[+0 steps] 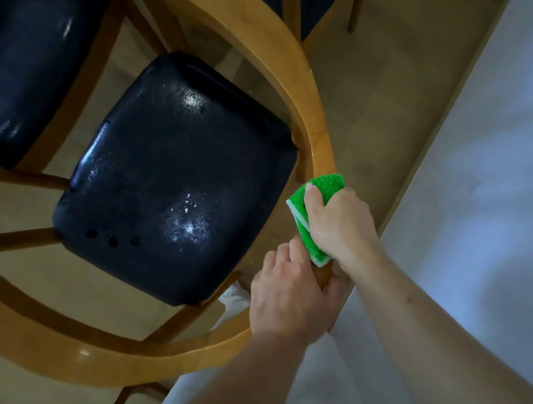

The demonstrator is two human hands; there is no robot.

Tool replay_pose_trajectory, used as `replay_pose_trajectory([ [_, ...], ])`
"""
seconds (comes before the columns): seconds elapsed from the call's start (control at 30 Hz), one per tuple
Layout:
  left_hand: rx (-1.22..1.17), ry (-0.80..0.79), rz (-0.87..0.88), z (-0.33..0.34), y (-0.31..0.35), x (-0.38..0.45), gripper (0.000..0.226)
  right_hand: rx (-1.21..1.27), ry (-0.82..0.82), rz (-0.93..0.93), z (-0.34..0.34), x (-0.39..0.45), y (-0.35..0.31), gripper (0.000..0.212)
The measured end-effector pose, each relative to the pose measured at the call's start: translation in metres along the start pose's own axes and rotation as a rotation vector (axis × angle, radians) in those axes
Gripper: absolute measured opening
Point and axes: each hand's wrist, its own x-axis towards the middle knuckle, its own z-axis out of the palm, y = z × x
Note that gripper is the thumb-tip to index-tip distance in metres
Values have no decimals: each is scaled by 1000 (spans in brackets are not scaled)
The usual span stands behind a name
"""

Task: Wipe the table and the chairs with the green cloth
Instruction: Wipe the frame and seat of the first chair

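- The green cloth (pixel 316 217) is held in the grip of the right hand (pixel 340 224), fingers curled over its top and the pad folded down around the curved wooden rail (pixel 312 115) of the nearest chair.
- Its long axis runs along the rail, from the bright green end ahead of the knuckles to the white-edged end just behind them.
- Just behind and to the left of that grip, the same rail is clasped by the left hand (pixel 290 295), fingers wrapped over the wood; the cloth's rear end is touching or almost touching its fingertips.
- The unwiped length of rail lies ahead of the grip, arching up and away towards the top of the view; the next stroke is judged to run that way, guided by the rail's curve.
- The right hand is the nearer one to that stretch, while the left seems to steady the chair.
- To the left of the grip, below the rail, lies the black seat (pixel 174 180), glossy and flecked with pale crumbs near its middle.
- Further left, a second black seat (pixel 15 68) is seen.
- No bench can be made out.
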Motion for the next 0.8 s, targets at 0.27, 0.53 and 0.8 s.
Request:
replay_pose_trajectory([
  [0.27, 14, -23, -8, -5, 2, 1, 54, 1, 14, -195, -16, 66, -39, 56],
  [0.53, -73, -191, -148, -15, 14, 18, 36, 274, -162, -244, -24, 86, -24, 56],
  [0.8, -118, -44, -316, 10, 69, 109, 36, 544, -512, -155, -38, 78, 19, 37],
])
